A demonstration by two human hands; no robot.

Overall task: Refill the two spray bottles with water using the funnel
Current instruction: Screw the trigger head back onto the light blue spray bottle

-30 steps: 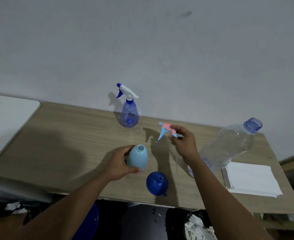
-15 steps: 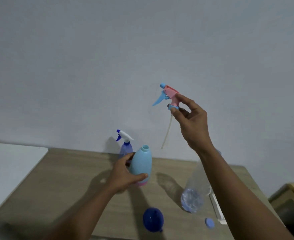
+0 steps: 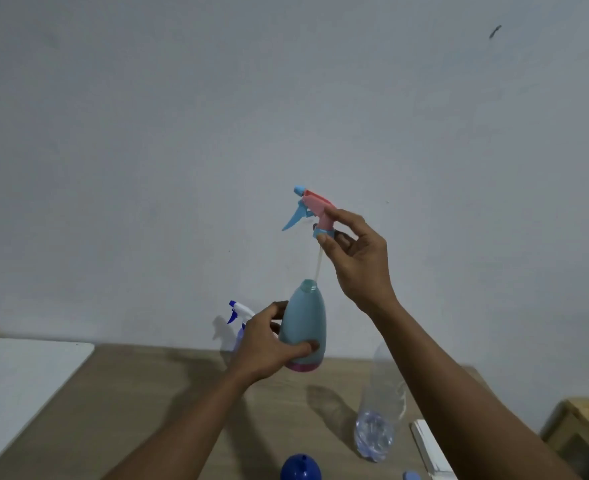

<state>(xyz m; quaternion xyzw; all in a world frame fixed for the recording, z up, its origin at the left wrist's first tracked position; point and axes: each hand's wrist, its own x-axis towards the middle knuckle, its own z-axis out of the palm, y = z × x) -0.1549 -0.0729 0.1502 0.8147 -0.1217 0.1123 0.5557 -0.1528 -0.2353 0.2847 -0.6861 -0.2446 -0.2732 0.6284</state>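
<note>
My left hand (image 3: 264, 344) grips the light-blue spray bottle (image 3: 304, 323) with a pink base, held upright above the wooden table (image 3: 147, 403). Its neck is uncapped. My right hand (image 3: 358, 258) pinches the pink and blue trigger head (image 3: 312, 208) high above the bottle; the thin dip tube (image 3: 318, 265) hangs down and its lower end sits at the bottle's mouth. A second, dark-blue spray bottle (image 3: 239, 323) with a white trigger stands behind my left hand, mostly hidden. The dark-blue funnel (image 3: 300, 468) lies at the bottom edge of the view.
A clear plastic water bottle (image 3: 381, 420) lies tilted on the table under my right forearm, its blue cap (image 3: 411, 475) loose nearby. White paper (image 3: 428, 448) lies at the right, a white board (image 3: 19, 386) at the left, a wooden box (image 3: 584, 431) beyond the table's right edge.
The view tilted upward. My left hand lifted the light-blue bottle off the table, and my right hand raised the trigger head until most of the dip tube came out of the neck.
</note>
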